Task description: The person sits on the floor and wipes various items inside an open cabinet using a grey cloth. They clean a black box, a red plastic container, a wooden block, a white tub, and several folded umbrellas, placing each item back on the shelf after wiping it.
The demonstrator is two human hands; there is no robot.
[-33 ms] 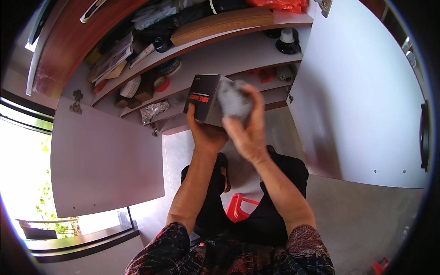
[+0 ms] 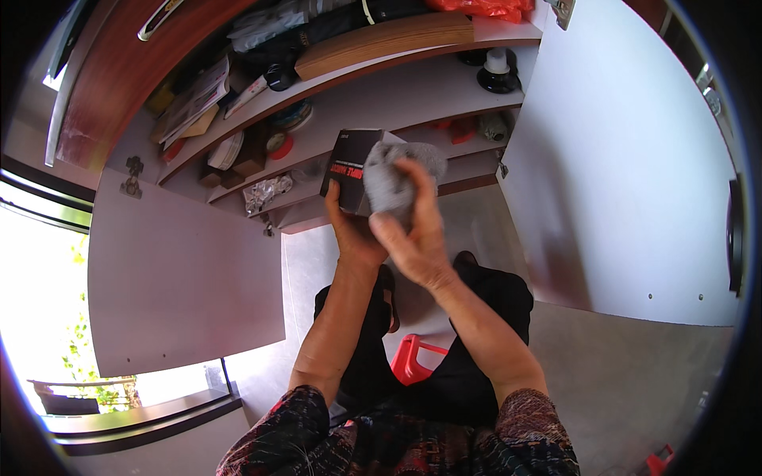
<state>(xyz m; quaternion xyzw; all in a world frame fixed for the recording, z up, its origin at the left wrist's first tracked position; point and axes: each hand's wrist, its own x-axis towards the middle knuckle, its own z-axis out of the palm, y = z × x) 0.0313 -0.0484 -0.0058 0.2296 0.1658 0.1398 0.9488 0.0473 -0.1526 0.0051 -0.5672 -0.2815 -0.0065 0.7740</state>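
My left hand [image 2: 356, 236] grips a black cardboard box [image 2: 347, 163] with red and white print from below, its thumb on the printed front. In my right hand [image 2: 417, 238] is a bunched grey cloth [image 2: 389, 178], slightly blurred. The cloth lies against the right side of the box and hides that side and part of the front. Both hands are in front of an open cabinet, above my knees.
Cabinet shelves [image 2: 357, 119] hold a long wooden piece [image 2: 389, 44], papers [image 2: 198, 103], a roll of red tape [image 2: 279, 146] and a black round object [image 2: 498, 75]. Open white doors stand left [image 2: 182, 278] and right [image 2: 627, 174]. A red stool [image 2: 409, 365] shows between my legs.
My right hand has moved left with the cloth, which now covers more of the box's front edge. The box has tilted slightly; the left hand stays nearly in place.
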